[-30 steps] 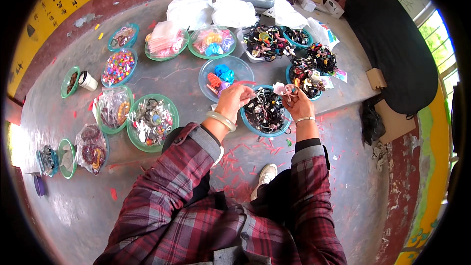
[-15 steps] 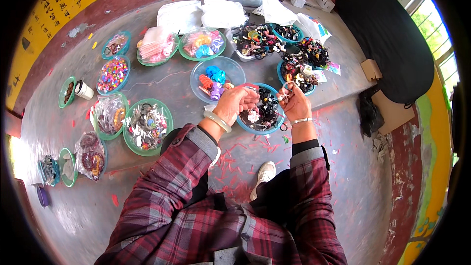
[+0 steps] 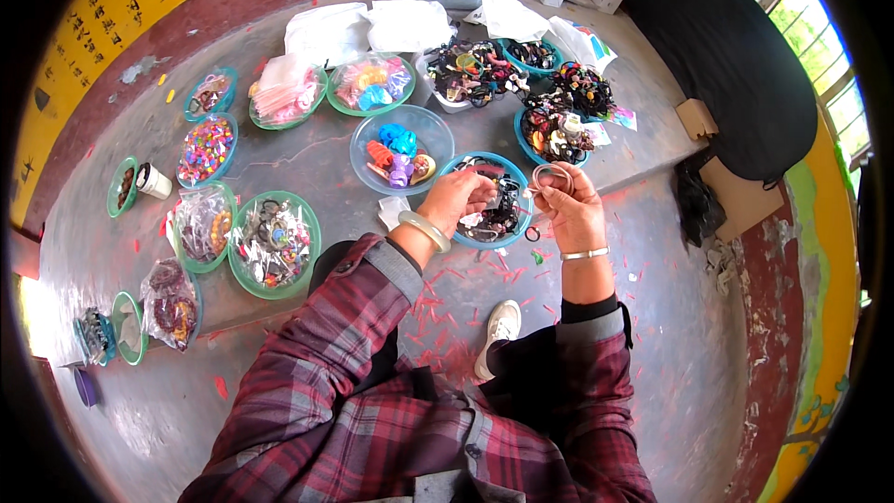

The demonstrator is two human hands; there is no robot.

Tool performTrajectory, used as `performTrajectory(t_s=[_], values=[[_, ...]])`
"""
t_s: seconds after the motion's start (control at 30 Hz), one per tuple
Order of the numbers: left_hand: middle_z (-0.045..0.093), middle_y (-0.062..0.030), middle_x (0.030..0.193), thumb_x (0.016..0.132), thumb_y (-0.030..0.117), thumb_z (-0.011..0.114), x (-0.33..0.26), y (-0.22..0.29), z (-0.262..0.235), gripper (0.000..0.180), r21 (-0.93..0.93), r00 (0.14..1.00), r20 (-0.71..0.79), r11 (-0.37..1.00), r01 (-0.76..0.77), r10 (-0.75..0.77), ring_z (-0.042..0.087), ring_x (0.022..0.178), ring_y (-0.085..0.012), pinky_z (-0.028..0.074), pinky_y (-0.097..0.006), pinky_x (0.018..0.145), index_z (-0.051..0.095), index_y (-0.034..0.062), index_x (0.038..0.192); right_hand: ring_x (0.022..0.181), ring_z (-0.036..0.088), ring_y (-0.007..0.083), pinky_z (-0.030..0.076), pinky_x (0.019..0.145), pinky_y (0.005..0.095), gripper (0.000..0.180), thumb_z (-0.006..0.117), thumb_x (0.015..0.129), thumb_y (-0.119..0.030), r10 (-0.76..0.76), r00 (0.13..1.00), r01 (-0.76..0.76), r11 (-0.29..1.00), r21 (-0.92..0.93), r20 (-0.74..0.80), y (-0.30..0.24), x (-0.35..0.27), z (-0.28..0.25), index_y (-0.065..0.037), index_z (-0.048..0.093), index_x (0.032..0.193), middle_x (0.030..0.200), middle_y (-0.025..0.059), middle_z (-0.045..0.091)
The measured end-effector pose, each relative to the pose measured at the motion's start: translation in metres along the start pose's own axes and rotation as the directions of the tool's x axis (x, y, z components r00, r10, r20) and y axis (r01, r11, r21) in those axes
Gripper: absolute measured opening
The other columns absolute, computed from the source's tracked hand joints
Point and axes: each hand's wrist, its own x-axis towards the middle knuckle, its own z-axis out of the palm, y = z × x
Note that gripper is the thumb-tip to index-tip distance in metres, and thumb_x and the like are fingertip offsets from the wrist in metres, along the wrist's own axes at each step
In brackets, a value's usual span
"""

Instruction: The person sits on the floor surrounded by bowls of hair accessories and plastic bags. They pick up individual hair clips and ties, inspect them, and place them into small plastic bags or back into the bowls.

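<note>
My right hand (image 3: 575, 210) pinches a looped hair tie (image 3: 555, 179), pale pinkish-brown, between thumb and fingers. My left hand (image 3: 458, 197) is a short way to its left, fingers curled together at the tips. A reddish strip (image 3: 484, 169) shows by those fingertips; whether they hold it I cannot make out. Beneath and between both hands stands a blue basin (image 3: 486, 244) of dark hair ties (image 3: 507, 210) with small pale ornaments, partly hidden by my left hand. Just left of it, a clear basin (image 3: 358, 168) contains blue, orange and purple pieces.
Behind my right hand stand more basins of dark hair ties (image 3: 563, 140). Green basins (image 3: 310, 275) with trinkets and bagged items spread leftward. White bags (image 3: 326, 33) lie at the back. Red scraps (image 3: 438, 317) litter the floor around my shoe (image 3: 504, 321). A cardboard box (image 3: 697, 119) sits at right.
My right hand has moved slightly right, and the hair tie's loop now shows more fully. My left hand's fingers have curled in more. The whole view has shifted a little.
</note>
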Motion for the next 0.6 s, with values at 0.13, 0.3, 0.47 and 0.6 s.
performTrajectory(t_s=[0.13, 0.3, 0.47, 0.6], values=[[0.059, -0.004, 0.089, 0.082, 0.021, 0.048, 0.006, -0.014, 0.007, 0.028, 0.118, 0.996, 0.086, 0.993, -0.003, -0.007, 0.056, 0.084, -0.0112, 0.043, -0.025, 0.075, 0.057, 0.0043, 0.103, 0.076, 0.058, 0.0119, 0.048, 0.066, 0.0234, 0.035, 0.056, 0.072, 0.012, -0.219, 0.973, 0.199, 0.956, -0.215, -0.076, 0.008, -0.017, 0.011, -0.001, 0.051, 0.104, 0.082, 0.0031, 0.059], [0.059, -0.0041, 0.092, 0.084, 0.025, 0.047, 0.012, -0.027, 0.016, 0.029, 0.228, 0.988, 0.135, 0.973, 0.036, -0.069, 0.056, 0.085, -0.0144, 0.044, -0.027, 0.076, 0.057, 0.0043, 0.1, 0.073, 0.055, 0.0076, 0.046, 0.064, 0.0206, 0.034, 0.055, 0.073, 0.01, -0.389, 0.921, 0.302, 0.763, -0.571, -0.033, 0.027, -0.018, 0.02, -0.007, 0.053, 0.102, 0.08, 0.0007, 0.057], [0.058, -0.004, 0.093, 0.084, 0.029, 0.047, 0.009, -0.026, 0.019, 0.031, 0.212, 0.984, 0.159, 0.977, 0.04, -0.075, 0.055, 0.088, -0.0133, 0.043, -0.027, 0.077, 0.057, 0.005, 0.101, 0.072, 0.058, 0.0146, 0.047, 0.064, 0.0251, 0.035, 0.056, 0.07, 0.008, -0.444, 0.883, 0.353, 0.407, -0.843, 0.156, 0.025, -0.018, 0.023, -0.006, 0.053, 0.102, 0.083, 0.0057, 0.057], [0.058, -0.0029, 0.094, 0.085, 0.029, 0.046, 0.009, -0.024, 0.015, 0.031, 0.264, 0.976, 0.2, 0.964, 0.029, -0.084, 0.055, 0.087, -0.0129, 0.043, -0.027, 0.078, 0.056, 0.0056, 0.102, 0.075, 0.06, 0.0174, 0.049, 0.066, 0.0265, 0.036, 0.054, 0.071, 0.01, -0.446, 0.864, 0.353, 0.208, -0.912, 0.233, 0.024, -0.017, 0.026, -0.006, 0.052, 0.102, 0.087, 0.0081, 0.057]])
